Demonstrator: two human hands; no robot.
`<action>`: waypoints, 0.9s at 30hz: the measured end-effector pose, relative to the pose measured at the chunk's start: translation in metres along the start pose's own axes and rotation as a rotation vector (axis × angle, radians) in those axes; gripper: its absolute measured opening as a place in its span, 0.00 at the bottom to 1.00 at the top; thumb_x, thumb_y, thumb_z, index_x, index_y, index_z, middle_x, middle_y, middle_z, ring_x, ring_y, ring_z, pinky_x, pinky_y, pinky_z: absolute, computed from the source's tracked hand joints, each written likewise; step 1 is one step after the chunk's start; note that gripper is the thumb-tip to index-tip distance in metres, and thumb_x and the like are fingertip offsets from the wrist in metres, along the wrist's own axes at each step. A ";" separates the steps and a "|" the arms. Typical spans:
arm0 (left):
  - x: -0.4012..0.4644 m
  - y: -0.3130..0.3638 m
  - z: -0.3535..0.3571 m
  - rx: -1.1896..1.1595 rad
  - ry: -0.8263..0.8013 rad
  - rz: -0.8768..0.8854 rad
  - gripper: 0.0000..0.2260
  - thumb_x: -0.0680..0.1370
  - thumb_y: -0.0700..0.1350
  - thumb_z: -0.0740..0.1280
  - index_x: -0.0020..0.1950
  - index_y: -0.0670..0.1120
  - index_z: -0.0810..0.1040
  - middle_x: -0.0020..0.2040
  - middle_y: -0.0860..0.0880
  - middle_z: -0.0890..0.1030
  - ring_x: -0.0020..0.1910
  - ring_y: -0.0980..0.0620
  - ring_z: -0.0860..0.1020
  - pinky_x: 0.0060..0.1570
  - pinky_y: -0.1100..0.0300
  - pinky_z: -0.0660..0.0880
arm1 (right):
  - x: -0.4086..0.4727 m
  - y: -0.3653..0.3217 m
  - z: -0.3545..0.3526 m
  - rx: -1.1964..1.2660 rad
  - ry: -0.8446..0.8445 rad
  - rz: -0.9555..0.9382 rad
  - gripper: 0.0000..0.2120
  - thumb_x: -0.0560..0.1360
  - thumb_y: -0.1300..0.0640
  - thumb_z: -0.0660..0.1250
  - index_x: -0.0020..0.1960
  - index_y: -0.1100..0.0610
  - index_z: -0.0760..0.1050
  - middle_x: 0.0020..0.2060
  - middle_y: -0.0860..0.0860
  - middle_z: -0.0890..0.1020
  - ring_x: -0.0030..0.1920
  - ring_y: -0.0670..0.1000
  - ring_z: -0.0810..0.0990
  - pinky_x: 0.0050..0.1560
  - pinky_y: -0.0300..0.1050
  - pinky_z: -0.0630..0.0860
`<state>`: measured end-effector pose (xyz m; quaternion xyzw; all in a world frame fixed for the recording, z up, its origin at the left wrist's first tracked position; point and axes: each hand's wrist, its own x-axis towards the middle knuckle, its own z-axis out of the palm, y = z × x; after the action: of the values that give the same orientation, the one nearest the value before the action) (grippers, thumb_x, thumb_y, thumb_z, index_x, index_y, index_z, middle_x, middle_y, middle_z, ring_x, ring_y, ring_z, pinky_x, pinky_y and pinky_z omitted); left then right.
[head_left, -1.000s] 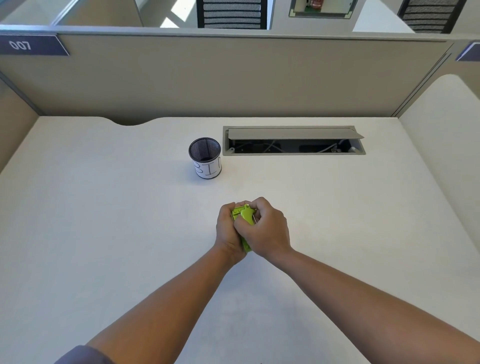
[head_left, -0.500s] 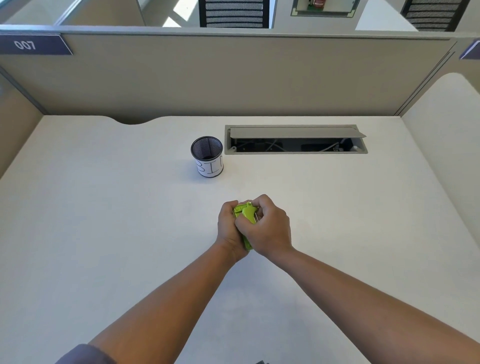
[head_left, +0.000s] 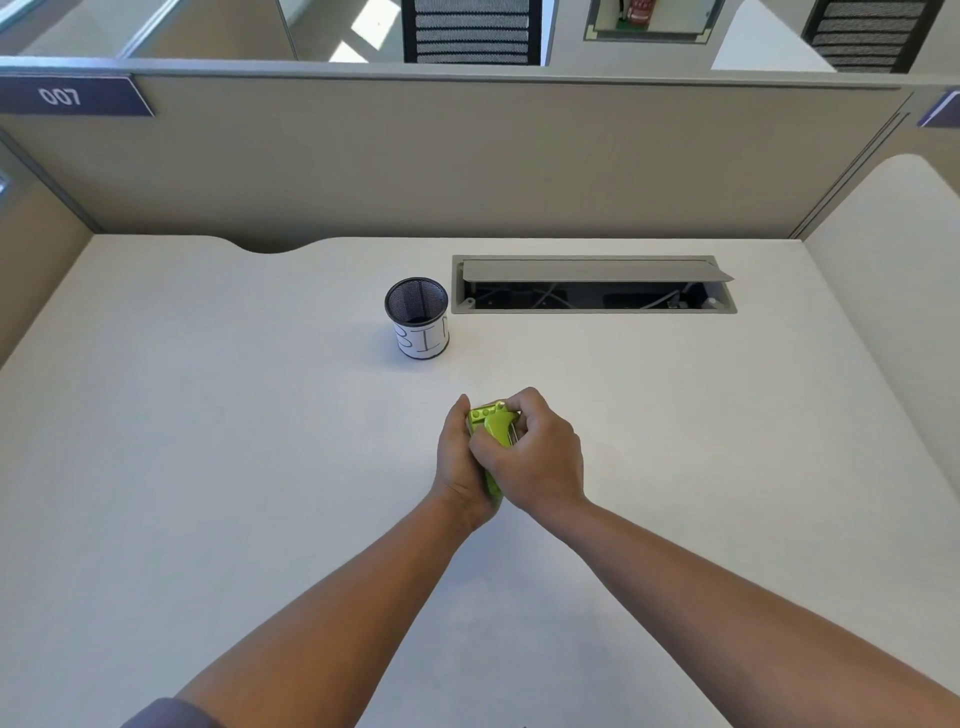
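My two hands meet over a pale, matte desk (head_left: 208, 467), clasped together round a small lime-green plastic device (head_left: 493, 423). My left hand (head_left: 460, 462) cups it from the left side, with the fingers wrapped behind it. My right hand (head_left: 535, 457) curls over it from the right, knuckles up and fingers bent tight against its top. The device sits between my palms, just above the desk surface. Only its upper end and a thin strip near my wrists show. The plastic is glossy, with a flat top bearing a few small round bumps and a smooth, rounded tongue below. Thin silver metal shows beside the tongue, under my right fingers. I cannot tell what kind of device it is.

Beyond my grip and slightly to the left stands a black wire-mesh cup (head_left: 418, 317), round and upright, well apart from my hands. A white paper label is wrapped around its lower half, with the hand-drawn letters "BI" visible. Beyond my grip to the right, a long rectangular grey cable hatch (head_left: 592, 283) is set into the desk, its flap raised over dark wiring. Farther back rises a beige cubicle partition (head_left: 467, 156), and far to the left on it is a dark plate (head_left: 67, 96) reading "007".
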<state>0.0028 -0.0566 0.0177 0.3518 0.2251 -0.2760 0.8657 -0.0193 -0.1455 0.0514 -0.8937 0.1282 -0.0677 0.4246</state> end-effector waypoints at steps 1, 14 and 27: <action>0.000 -0.001 0.000 -0.002 0.001 0.006 0.31 0.82 0.65 0.54 0.40 0.44 0.86 0.38 0.46 0.85 0.38 0.49 0.85 0.39 0.59 0.82 | 0.001 -0.001 0.000 -0.010 0.008 0.008 0.17 0.62 0.38 0.67 0.45 0.46 0.72 0.30 0.42 0.80 0.32 0.43 0.78 0.30 0.42 0.73; 0.004 -0.006 -0.002 0.015 0.065 0.051 0.28 0.83 0.62 0.53 0.42 0.48 0.87 0.41 0.47 0.85 0.41 0.49 0.84 0.44 0.56 0.80 | 0.001 -0.006 -0.001 0.015 0.009 0.018 0.19 0.61 0.39 0.66 0.48 0.46 0.77 0.34 0.42 0.83 0.36 0.44 0.81 0.38 0.47 0.81; 0.007 -0.001 -0.005 0.002 0.030 0.011 0.29 0.84 0.62 0.52 0.46 0.47 0.88 0.43 0.45 0.87 0.42 0.48 0.86 0.38 0.58 0.82 | 0.005 -0.003 -0.002 0.144 -0.017 0.045 0.13 0.62 0.41 0.67 0.41 0.46 0.74 0.29 0.34 0.77 0.29 0.42 0.75 0.29 0.40 0.69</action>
<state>0.0062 -0.0558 0.0099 0.3581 0.2358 -0.2665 0.8632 -0.0149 -0.1465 0.0550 -0.8583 0.1396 -0.0596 0.4901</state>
